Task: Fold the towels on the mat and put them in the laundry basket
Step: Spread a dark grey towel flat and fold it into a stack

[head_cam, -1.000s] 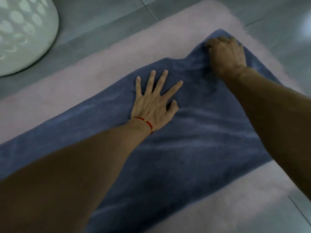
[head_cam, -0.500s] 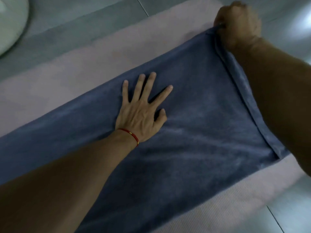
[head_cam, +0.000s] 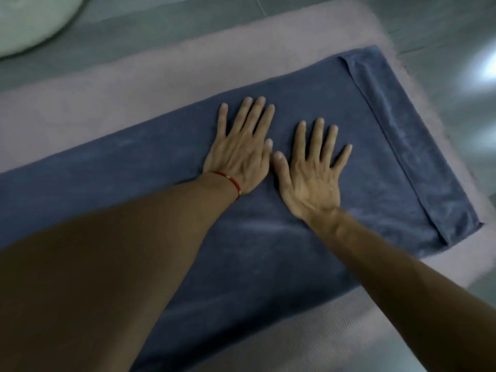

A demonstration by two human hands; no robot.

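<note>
A blue towel (head_cam: 389, 167) lies folded lengthwise on the pink mat (head_cam: 134, 87), running from lower left to upper right. Its right end has a narrow strip turned over along the edge. My left hand (head_cam: 241, 151), with a red string on the wrist, presses flat on the towel with straight fingers. My right hand (head_cam: 311, 170) lies flat beside it, thumbs almost touching. Both palms face down and hold nothing. My forearms cover the lower part of the towel.
A pale rounded laundry basket (head_cam: 29, 20) with holes shows at the top left corner, on the grey tiled floor (head_cam: 442, 30). The mat's far edge and right end border bare floor tiles.
My right hand let go of the towel's far right corner and came back to lie flat beside my left hand. The right end now lies straight with a folded strip.
</note>
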